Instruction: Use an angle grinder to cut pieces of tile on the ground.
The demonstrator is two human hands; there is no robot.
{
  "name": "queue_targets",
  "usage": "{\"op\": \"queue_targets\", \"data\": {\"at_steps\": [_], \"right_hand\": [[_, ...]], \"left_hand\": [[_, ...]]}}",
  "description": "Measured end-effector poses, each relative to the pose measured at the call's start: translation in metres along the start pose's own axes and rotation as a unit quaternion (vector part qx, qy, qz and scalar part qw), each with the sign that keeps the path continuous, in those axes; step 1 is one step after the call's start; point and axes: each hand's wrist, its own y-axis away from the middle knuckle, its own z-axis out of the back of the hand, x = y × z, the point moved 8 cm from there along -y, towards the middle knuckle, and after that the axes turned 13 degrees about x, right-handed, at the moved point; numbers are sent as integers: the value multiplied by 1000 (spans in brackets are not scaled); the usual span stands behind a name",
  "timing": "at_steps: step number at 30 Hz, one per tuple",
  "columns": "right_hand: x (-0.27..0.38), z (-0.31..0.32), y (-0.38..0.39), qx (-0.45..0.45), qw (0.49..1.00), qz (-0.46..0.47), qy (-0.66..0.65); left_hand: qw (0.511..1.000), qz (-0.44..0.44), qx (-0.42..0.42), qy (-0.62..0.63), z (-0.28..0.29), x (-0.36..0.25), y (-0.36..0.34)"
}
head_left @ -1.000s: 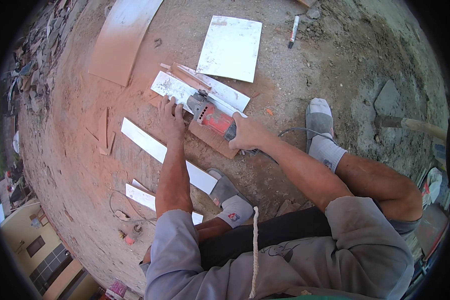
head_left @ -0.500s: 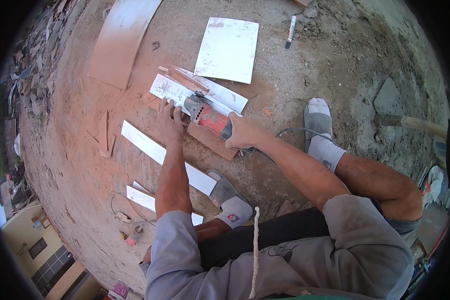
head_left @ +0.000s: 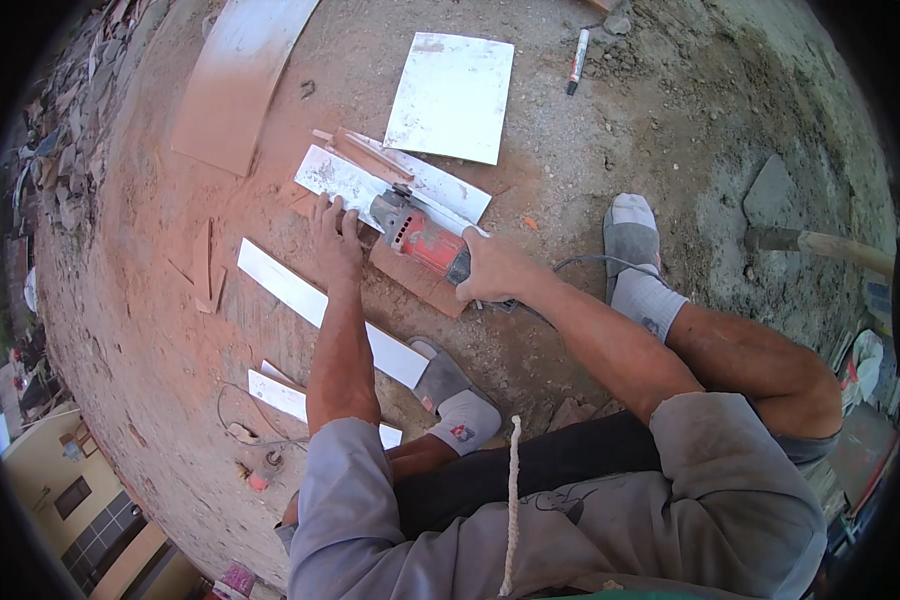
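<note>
- The right hand [head_left: 492, 268] is wrapped tight around the rear of a red angle grinder [head_left: 418, 234], whose grey head points up-left onto a white tile strip [head_left: 342, 180].
- The left hand [head_left: 334, 232] lies flat, fingers spread, pressing the near edge of that tile strip just left of the grinder's head.
- The tile strip rests on a reddish board [head_left: 425, 282] that runs under the grinder.
- Just beyond the grinder lies a second narrow white piece [head_left: 440, 186]; farther beyond it, a large white tile [head_left: 452, 97] lies flat on the dirt.
- A marker [head_left: 577, 61] lies well beyond the grinder, to the right of the large tile.
- On the near side of the grinder, a long white strip [head_left: 300, 300] passes under the left forearm.
- No container shows in view.
</note>
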Motion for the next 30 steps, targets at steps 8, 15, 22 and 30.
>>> {"op": "queue_targets", "data": {"at_steps": [8,15,22,30], "right_hand": [[1,0,5,-8,1000,3,-1],[-1,0,-1,-2,1000,7,-14],[-3,-1,11,-10,1000,14,-17],[-3,0,19,1,1000,3,-24]], "left_hand": [[1000,15,6,-12,-2,6,1],[1000,19,12,-17,-5,3,-1],[1000,26,11,-12,-3,3,1],[1000,21,8,-18,-2,4,0]]}}
